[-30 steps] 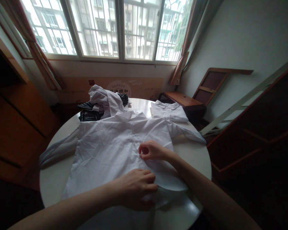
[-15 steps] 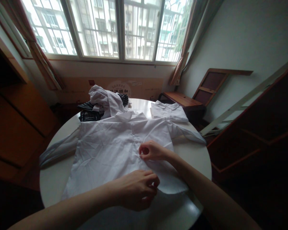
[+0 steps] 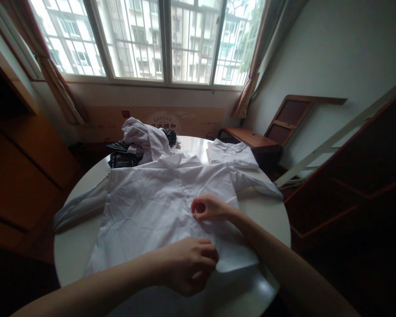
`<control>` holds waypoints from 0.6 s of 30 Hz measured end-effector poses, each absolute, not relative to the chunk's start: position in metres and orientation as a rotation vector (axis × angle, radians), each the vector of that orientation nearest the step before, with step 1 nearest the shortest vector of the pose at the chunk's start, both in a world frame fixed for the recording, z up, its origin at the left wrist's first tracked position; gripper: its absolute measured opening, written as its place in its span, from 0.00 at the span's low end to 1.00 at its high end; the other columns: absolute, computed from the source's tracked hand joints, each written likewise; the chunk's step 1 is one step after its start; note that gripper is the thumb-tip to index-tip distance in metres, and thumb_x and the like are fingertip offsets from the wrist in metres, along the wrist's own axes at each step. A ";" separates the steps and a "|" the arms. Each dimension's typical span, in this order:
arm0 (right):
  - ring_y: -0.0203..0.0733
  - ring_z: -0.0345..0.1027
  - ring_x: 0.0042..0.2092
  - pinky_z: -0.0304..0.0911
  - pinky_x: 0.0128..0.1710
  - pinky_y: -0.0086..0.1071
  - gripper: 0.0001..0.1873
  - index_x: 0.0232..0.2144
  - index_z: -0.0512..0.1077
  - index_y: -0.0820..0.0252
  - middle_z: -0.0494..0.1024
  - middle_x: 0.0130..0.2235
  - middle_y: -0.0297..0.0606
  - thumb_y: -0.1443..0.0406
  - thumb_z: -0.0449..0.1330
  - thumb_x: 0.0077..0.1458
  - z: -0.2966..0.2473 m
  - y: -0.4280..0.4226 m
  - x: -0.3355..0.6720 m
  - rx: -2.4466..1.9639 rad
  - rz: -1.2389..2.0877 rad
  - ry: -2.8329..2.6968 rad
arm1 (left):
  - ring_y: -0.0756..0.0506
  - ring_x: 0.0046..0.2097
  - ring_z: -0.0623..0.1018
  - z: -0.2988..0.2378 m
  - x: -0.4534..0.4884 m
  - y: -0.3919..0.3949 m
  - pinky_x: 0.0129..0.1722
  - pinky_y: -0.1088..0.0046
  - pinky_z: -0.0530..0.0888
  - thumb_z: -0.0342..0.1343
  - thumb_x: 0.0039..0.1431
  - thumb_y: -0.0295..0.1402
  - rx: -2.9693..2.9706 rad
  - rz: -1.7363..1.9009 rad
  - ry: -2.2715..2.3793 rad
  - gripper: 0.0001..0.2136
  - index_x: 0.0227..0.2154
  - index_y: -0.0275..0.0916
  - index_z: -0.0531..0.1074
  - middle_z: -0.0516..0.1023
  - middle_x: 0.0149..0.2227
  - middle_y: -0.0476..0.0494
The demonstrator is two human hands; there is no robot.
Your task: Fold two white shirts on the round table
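Observation:
A white button shirt (image 3: 152,202) lies spread face up on a round white table (image 3: 69,251), sleeves hanging off both sides. My right hand (image 3: 208,208) pinches the shirt's front placket near its middle, fingers curled together. My left hand (image 3: 191,263) is closed on the placket lower down, close to the hem, knuckles up. Both hands rest on the cloth.
A heap of white and dark striped clothes (image 3: 141,145) sits at the table's far side. A folded white shirt (image 3: 231,154) lies at the far right. A wooden bench (image 3: 251,138) and a leaning frame stand to the right, a wooden cabinet (image 3: 23,167) to the left.
My left hand has curled its fingers tighter on the lower placket and shifted slightly toward me. My right hand has stayed in place.

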State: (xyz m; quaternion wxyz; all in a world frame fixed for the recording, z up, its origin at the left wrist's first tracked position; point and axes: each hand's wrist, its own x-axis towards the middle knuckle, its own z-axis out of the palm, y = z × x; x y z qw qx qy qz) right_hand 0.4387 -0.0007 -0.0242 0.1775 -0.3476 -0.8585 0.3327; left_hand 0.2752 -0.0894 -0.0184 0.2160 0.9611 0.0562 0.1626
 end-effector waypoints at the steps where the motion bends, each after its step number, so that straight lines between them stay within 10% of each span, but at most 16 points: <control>1: 0.27 0.52 0.21 0.48 0.19 0.21 0.06 0.25 0.72 0.64 0.62 0.18 0.26 0.72 0.59 0.38 -0.025 0.000 0.439 -0.979 0.935 -2.431 | 0.50 0.34 0.68 -0.019 0.275 -0.089 0.32 0.76 0.68 0.50 0.44 0.23 2.656 0.458 0.167 0.05 0.24 0.38 0.62 0.70 0.33 0.45; 18: 0.27 0.52 0.21 0.48 0.20 0.22 0.06 0.25 0.72 0.64 0.62 0.18 0.26 0.72 0.58 0.39 -0.025 -0.001 0.439 -0.991 0.954 -2.442 | 0.52 0.26 0.65 -0.031 0.278 -0.090 0.26 0.77 0.65 0.50 0.47 0.24 2.632 0.534 0.227 0.05 0.20 0.38 0.62 0.67 0.25 0.48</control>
